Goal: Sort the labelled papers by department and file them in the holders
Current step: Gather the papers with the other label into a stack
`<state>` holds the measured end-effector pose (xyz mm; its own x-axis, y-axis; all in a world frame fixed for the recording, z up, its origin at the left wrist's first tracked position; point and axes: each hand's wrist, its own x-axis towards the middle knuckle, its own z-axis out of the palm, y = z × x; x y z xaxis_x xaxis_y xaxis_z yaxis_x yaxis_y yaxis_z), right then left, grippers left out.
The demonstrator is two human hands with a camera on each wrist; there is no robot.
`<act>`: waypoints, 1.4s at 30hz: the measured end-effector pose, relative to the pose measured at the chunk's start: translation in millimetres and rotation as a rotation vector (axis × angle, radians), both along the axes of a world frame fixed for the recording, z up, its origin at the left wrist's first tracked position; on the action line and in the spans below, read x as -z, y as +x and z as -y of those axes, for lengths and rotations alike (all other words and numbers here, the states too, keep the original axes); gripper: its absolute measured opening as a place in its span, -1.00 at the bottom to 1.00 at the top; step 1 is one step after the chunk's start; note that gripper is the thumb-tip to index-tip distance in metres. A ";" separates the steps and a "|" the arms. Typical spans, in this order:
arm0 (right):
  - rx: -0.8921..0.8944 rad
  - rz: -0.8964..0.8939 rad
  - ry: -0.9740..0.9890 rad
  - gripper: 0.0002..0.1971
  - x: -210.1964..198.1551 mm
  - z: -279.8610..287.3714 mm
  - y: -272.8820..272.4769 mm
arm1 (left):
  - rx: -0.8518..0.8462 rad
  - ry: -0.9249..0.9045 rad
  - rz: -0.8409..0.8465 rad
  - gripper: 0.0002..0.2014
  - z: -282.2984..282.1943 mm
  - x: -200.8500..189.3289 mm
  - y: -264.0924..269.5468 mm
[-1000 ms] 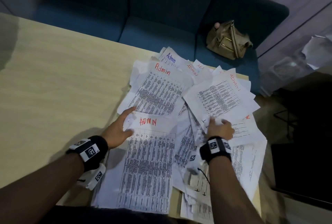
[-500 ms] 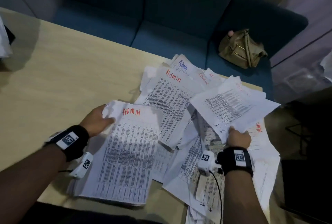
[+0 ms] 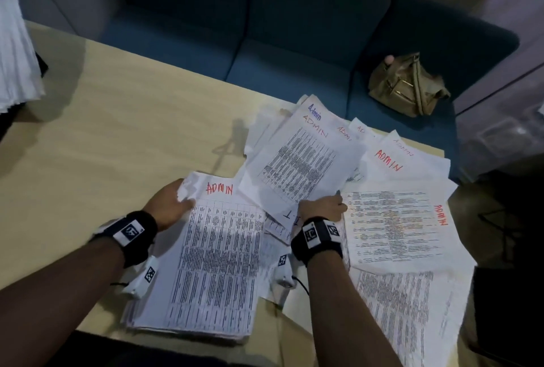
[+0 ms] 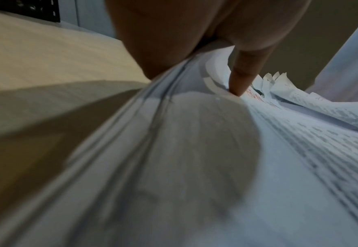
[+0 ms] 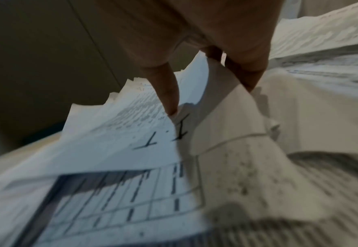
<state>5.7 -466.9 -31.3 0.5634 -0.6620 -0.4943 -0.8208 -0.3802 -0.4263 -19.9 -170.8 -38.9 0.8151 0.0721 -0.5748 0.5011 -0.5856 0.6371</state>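
A thick stack of printed papers (image 3: 215, 263) with "ADMIN" in red on top lies at the table's near edge. My left hand (image 3: 170, 204) grips its top left corner, thumb on top; the left wrist view shows that thumb (image 4: 241, 80) pressing on the stack (image 4: 194, 150). My right hand (image 3: 321, 207) pinches the near edge of a raised sheet (image 3: 300, 172) marked "I.T" near my fingers and "ADMIN" at its far end. In the right wrist view the thumb (image 5: 167, 93) lies on that sheet (image 5: 114, 133). More sheets labelled "ADMIN" (image 3: 394, 228) lie spread to the right.
The light wooden table (image 3: 103, 146) runs bare to the left. A white paper pile (image 3: 14, 51) stands at the far left edge. Behind the table is a blue sofa (image 3: 265, 43) with a tan handbag (image 3: 407, 85). Papers overhang the table's right side.
My right hand has swung its sheet leftward over the middle of the spread, uncovering an "ADMIN" sheet on the right. My left hand keeps its hold on the stack's corner.
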 end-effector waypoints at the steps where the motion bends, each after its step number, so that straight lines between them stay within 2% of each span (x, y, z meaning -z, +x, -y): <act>1: 0.016 0.024 0.021 -0.20 -0.1 -4.4 1.7 | -0.011 -0.006 -0.001 -0.45 -0.2 -0.2 -1.4; 3: 0.048 0.081 0.100 -0.29 -0.8 -9.9 3.8 | -0.011 0.013 0.007 -0.46 -0.5 -0.4 -2.6; 5: 0.052 0.144 0.121 -0.50 -10.8 -14.9 2.8 | -0.017 0.015 0.008 -0.44 -2.3 -1.3 -4.6; 9: 0.008 0.352 0.044 -0.73 -54.6 -14.3 7.8 | -0.058 -0.053 0.001 -0.39 -11.8 -1.6 -7.7; 14: -0.017 0.698 -0.155 -0.77 -123.9 14.0 7.6 | -0.137 -0.193 -0.008 -0.54 -11.8 -3.3 -4.9; 17: -0.059 0.784 -0.107 -0.78 -142.9 22.1 -3.2 | -0.210 -0.247 0.003 -0.59 -7.4 -5.8 -4.3; 21: -0.074 0.715 0.176 -0.79 -109.0 10.4 -26.7 | -0.290 -0.316 0.009 -0.59 -5.2 -5.7 -6.0; 24: -0.147 0.539 0.289 -0.78 -65.6 -18.3 -54.0 | -0.364 -0.395 0.019 -0.61 -5.2 -4.5 -8.3; 26: -0.172 0.417 0.390 -0.83 -41.4 -38.7 -72.2 | -0.448 -0.485 0.010 -0.42 -3.3 -6.5 -11.1; 29: -0.436 0.107 0.333 -0.68 -15.4 -56.8 -87.5 | -0.441 -0.490 0.063 -0.46 -0.4 -5.8 -14.0; 32: -0.657 -0.038 0.337 -0.48 -8.1 -71.5 -94.0 | -0.378 -0.443 0.071 -0.35 -1.2 -6.1 -16.6; 35: -0.684 0.095 0.243 -0.19 -2.7 -74.9 -91.5 | -0.336 -0.461 0.050 -0.37 -7.2 -5.6 -17.4; 37: -0.545 0.213 0.230 -0.08 -3.8 -68.7 -75.3 | -0.290 -0.495 0.017 -0.49 -11.1 -10.1 -17.1; 39: -0.459 0.322 0.212 -0.09 -9.0 -61.6 -54.2 | -0.225 -0.520 -0.022 -0.62 -12.1 -16.8 -18.5; 42: -0.617 0.349 -0.044 -0.18 -17.9 -61.6 -29.4 | -0.147 -0.533 -0.073 -0.62 -9.0 -22.9 -20.9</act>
